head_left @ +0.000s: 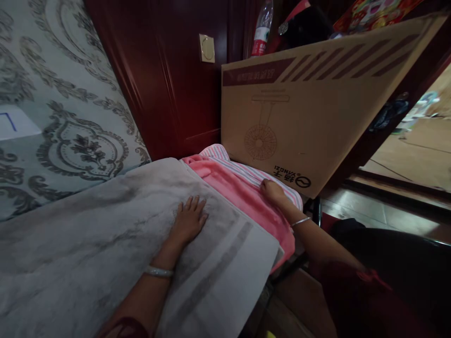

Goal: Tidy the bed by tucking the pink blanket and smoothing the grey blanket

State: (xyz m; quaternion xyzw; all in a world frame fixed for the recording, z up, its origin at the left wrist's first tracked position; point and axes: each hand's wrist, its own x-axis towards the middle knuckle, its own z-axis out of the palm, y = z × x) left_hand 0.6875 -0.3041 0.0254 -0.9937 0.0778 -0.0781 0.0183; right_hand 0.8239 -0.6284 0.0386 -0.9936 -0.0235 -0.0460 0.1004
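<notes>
My left hand [190, 218] lies palm down with fingers spread on a grey marbled surface [218, 281], holding nothing. Beyond its far right edge lies a soft pink cloth [229, 180], partly folded, with a pink, white and blue striped cloth [243, 170] along its far side. The two may be one piece; I cannot tell. Over the border between pink and stripes, my right hand [273, 191] has its fingers curled in and closed on the striped cloth. Its fingertips are partly hidden.
A large cardboard box [278, 117] stands right behind the cloths, with a plastic bottle [262, 30] at its top edge. Dark red wood panelling [169, 70] and patterned wallpaper [84, 131] border the surface. A black seat [394, 263] is at the right.
</notes>
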